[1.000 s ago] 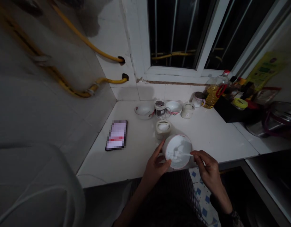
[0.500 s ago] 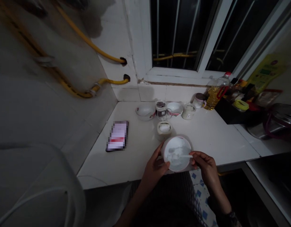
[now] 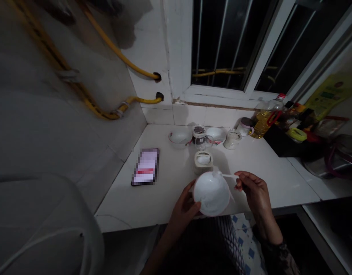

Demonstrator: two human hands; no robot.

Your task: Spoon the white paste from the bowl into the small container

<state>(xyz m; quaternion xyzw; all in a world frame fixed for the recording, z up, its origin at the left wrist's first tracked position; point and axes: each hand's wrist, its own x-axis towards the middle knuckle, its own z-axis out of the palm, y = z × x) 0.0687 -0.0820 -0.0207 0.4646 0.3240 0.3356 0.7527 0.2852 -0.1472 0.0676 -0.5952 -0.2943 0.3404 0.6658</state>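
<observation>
The left hand (image 3: 183,204) grips a white bowl (image 3: 212,193) at the near edge of the surface (image 3: 164,202). The right hand (image 3: 256,189) pinches a white utensil (image 3: 229,176) reaching the bowl's rim. A jar (image 3: 203,160) stands just beyond the bowl. A phone (image 3: 145,167) lies left. Two bowls (image 3: 180,137) and an oil bottle (image 3: 263,124) stand far.

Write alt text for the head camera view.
A person's left hand holds a tilted white bowl while the right hand pinches a thin white utensil at its rim, above a white counter. A small jar and a phone sit on the counter below a barred window.
</observation>
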